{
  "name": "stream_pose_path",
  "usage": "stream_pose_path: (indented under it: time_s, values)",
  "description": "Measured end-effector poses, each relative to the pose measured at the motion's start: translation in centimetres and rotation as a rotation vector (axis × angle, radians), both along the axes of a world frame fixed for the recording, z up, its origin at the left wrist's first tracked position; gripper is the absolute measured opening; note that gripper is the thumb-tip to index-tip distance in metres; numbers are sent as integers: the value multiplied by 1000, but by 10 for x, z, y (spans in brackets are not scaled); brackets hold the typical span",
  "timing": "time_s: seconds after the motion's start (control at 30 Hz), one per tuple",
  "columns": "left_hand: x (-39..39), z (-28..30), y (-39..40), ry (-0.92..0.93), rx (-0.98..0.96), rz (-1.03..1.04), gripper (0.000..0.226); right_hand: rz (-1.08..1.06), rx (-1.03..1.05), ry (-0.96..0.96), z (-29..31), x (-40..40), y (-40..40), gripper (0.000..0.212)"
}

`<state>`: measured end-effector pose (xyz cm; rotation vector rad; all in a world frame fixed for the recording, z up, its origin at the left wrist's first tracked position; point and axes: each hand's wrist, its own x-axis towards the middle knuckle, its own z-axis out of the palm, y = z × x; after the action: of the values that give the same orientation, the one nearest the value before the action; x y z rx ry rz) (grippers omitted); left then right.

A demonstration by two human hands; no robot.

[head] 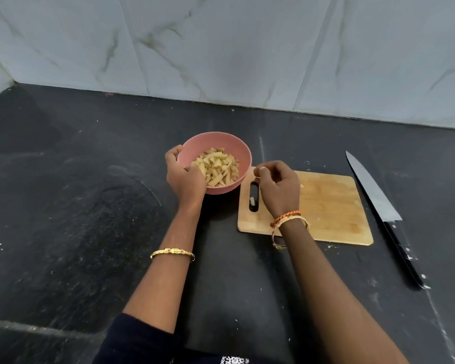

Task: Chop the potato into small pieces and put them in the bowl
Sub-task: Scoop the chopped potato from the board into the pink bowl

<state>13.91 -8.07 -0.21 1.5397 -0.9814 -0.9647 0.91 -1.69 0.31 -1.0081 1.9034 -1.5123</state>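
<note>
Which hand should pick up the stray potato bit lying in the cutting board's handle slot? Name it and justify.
Right. The right hand hovers beside the wooden cutting board's slot holding the small pale potato bit; the left hand grips the pink round bowl.

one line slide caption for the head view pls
Left hand holds pink bowl of chopped potato; knife lies beside cutting board.

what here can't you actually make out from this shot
Head view only:
- Right hand: curled fingertips hide whether they pinch a potato piece.
- Bowl: left hand covers its near-left rim.
- Pale bit in the cutting board slot: too small to identify.
- Knife: handle end blurs into the dark counter.
</note>
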Motion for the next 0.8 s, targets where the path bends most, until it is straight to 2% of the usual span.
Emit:
stream_pose_path:
  time_s: [0.07, 0.2, 0.27, 0.33, 0.43, 0.5, 0.53, 0.6, 0.67, 0.8]
  values:
    - [-1, -2, 3, -24, 5, -9, 52, -45, -98, -363, 8, 3, -3, 20]
    - [0, -4, 11, -47, -6, -19, 54, 130, -311, -915, 55, 20, -36, 28]
    - [0, -4, 13, -44, -13, -14, 55, 207, -310, -1045, 67, 27, -54, 33]
    - [1, -4, 15, -40, -10, -20, 57, 252, -224, -877, 65, 29, -65, 34]
    - [3, -6, 15, -47, -29, -25, 59, 215, -58, -268, 53, 12, -62, 25]
    - [2, -6, 14, -47, -39, -11, 60, 150, 163, 154, 46, -11, -45, 14]
    - [2, -5, 13, -47, -42, 0, 60, 157, 291, 280, 41, -20, -35, 11]
    - [1, -4, 12, -55, -43, 10, 58, 248, 537, 399, 28, -29, -16, 12]
    - [2, -6, 10, -62, -34, 8, 55, 366, 695, 500, 14, -25, -5, 19]
    - [3, -7, 11, -76, -12, -20, 50, 403, 730, 717, -4, -11, -2, 29]
